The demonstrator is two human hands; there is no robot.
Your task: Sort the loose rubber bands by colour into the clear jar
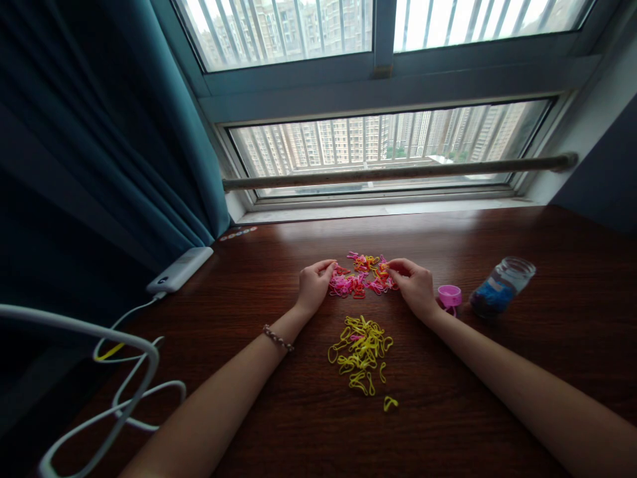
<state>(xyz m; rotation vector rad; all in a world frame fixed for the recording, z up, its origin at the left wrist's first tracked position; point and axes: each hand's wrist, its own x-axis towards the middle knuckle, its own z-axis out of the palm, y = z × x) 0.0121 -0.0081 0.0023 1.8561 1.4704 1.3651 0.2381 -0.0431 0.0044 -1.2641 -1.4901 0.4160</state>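
A mixed heap of pink, orange and red rubber bands (361,275) lies on the dark wooden table (497,372). My left hand (313,285) rests at the heap's left edge, fingers curled and pinched on a band there. My right hand (415,285) sits at the heap's right edge, fingertips pinched together on bands. A separate pile of yellow rubber bands (361,352) lies nearer to me, between my forearms, with one stray yellow band (389,402) below it.
A pink lid (449,295) and a clear jar with blue contents (500,287) lie right of my right hand. A white power bank (180,269) with white cables (129,372) is at left by the teal curtain (99,146). The window sill (378,211) is behind.
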